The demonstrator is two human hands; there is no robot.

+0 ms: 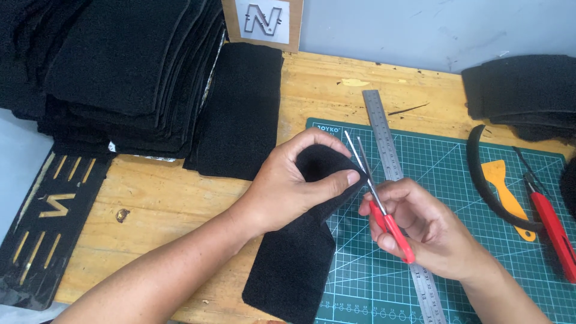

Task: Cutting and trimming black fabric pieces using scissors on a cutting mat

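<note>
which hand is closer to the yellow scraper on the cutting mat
Right. The right hand, holding red-handled scissors, lies just beside the yellow scraper. The left hand, gripping the black foam piece, sits farther away, beyond the scissors.

wooden bench (324, 90) | green cutting mat (456, 180) (front right) | black fabric stacks (132, 66) | black stencil (48, 222)

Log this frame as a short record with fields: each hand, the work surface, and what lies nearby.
left hand: pinches a folded black fabric strip
right hand: holds red-handled scissors, blades open at the strip's fold
surface: green cutting mat on a wooden table
on mat: steel ruler, yellow scraper, red-handled knife
nearby: stacked black fabric at upper left
</note>
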